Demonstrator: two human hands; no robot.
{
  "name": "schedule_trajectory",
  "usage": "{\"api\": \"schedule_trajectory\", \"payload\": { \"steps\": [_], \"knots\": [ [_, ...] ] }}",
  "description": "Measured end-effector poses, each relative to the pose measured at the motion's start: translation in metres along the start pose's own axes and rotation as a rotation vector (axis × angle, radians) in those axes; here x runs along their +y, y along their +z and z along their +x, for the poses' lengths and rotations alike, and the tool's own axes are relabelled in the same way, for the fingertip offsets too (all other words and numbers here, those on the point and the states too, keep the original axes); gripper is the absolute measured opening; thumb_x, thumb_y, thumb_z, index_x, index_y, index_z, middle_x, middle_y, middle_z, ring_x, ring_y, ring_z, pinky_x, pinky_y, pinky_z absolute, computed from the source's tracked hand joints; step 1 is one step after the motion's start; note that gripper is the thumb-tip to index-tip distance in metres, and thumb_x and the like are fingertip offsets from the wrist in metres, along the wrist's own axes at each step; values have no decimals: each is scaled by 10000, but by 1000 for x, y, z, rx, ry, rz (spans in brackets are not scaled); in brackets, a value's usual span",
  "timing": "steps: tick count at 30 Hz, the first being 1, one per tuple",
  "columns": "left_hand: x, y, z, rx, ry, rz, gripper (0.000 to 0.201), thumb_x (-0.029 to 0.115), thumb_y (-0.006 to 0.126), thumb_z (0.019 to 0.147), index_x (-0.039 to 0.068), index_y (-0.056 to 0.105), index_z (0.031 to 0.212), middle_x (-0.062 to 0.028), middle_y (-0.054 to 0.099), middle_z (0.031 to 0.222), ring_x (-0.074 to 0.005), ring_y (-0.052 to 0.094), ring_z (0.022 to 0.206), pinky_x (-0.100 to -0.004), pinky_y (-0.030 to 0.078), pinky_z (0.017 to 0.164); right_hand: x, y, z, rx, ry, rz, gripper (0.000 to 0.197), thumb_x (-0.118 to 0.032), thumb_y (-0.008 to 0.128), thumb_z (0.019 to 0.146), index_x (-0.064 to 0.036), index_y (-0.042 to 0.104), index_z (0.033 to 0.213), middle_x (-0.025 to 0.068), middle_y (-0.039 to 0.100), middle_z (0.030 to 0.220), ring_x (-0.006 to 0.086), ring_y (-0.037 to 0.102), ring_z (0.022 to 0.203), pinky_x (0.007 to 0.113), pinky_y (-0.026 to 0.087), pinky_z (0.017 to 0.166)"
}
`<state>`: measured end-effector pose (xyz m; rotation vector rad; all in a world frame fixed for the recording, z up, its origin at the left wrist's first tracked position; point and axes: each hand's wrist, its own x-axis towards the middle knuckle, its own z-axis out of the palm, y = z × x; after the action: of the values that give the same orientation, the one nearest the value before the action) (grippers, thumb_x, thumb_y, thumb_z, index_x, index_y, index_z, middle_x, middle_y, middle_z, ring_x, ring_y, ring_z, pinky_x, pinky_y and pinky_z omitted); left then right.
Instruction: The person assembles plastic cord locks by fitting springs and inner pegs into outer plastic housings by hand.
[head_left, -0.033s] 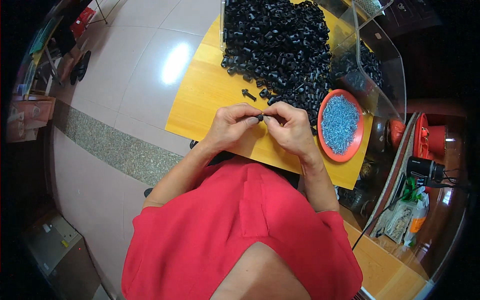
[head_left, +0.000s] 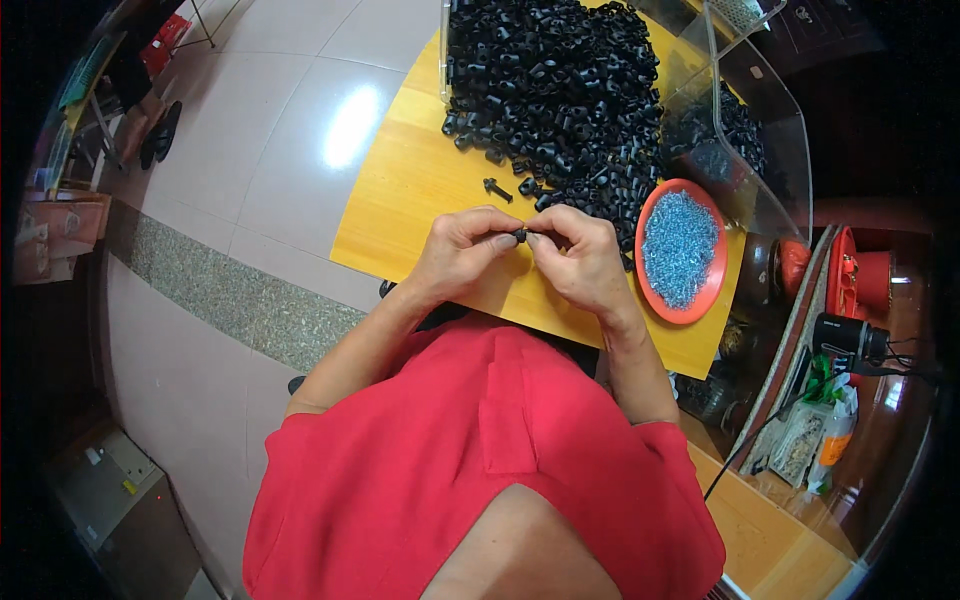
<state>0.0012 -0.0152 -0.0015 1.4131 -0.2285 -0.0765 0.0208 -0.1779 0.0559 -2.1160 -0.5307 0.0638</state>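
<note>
My left hand (head_left: 462, 250) and my right hand (head_left: 580, 255) meet over the near part of the yellow table. Between their thumbs and forefingers they pinch a small black plastic part (head_left: 520, 236), mostly covered by the fingertips. Just beyond the fingers lies a black bolt-like piece (head_left: 497, 190) on the bare wood. A large heap of small black hollow plastic parts (head_left: 550, 90) spreads over the far side of the table. Right of my right hand stands a red oval plate (head_left: 682, 318) filled with tiny shiny bluish-silver pieces (head_left: 680, 250), too small to make out singly.
A clear plastic bin (head_left: 785, 130) with more black parts stands at the far right of the yellow table (head_left: 390, 215). Farther right, a shelf carries a black cylindrical device (head_left: 845, 335) with cables and a clear food tray (head_left: 800, 445). A person's sandalled foot (head_left: 163, 135) shows at far left.
</note>
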Motion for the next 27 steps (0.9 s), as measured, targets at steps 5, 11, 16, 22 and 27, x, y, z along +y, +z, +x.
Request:
{"api": "schedule_trajectory", "payload": {
  "steps": [5, 11, 16, 22, 27],
  "knots": [
    [-7, 1, -1, 29, 38, 0, 133, -24, 560, 772, -39, 617, 891, -66, 607, 795, -117, 565, 732, -227, 453, 661, 0, 5, -1, 27, -51, 9, 90, -14, 585, 741, 15, 612, 822, 27, 589, 690, 50, 523, 593, 197, 396, 504],
    [-1, 0, -3, -12, 18, 96, 135, -45, 568, 763, -38, 618, 889, -68, 602, 788, -114, 553, 710, -221, 445, 633, 13, -3, 1, -129, 243, 305, 57, -9, 589, 761, 20, 616, 802, -17, 573, 691, 23, 498, 598, 177, 381, 492],
    [-5, 1, -2, -14, 29, 116, 141, -61, 573, 761, -35, 622, 890, -56, 601, 784, -103, 541, 696, -213, 439, 621, 17, -4, 5, -168, 302, 262, 60, -10, 591, 749, 17, 618, 797, -34, 559, 635, 23, 473, 551, 178, 373, 475],
    [-3, 3, -1, 37, 67, 182, 137, -60, 573, 764, -35, 622, 889, -56, 599, 781, -99, 540, 696, -210, 439, 622, 5, -4, 12, -130, 113, -75, 57, -5, 582, 745, 15, 616, 786, 0, 578, 638, 40, 503, 555, 183, 386, 477],
    [-3, 1, -3, -2, -9, 80, 135, -56, 583, 753, -44, 620, 883, -62, 602, 791, -99, 546, 722, -204, 437, 633, 20, -16, 15, -299, 318, 435, 58, -12, 616, 742, 4, 595, 793, 26, 591, 661, 63, 536, 557, 190, 434, 500]
  ]
}}
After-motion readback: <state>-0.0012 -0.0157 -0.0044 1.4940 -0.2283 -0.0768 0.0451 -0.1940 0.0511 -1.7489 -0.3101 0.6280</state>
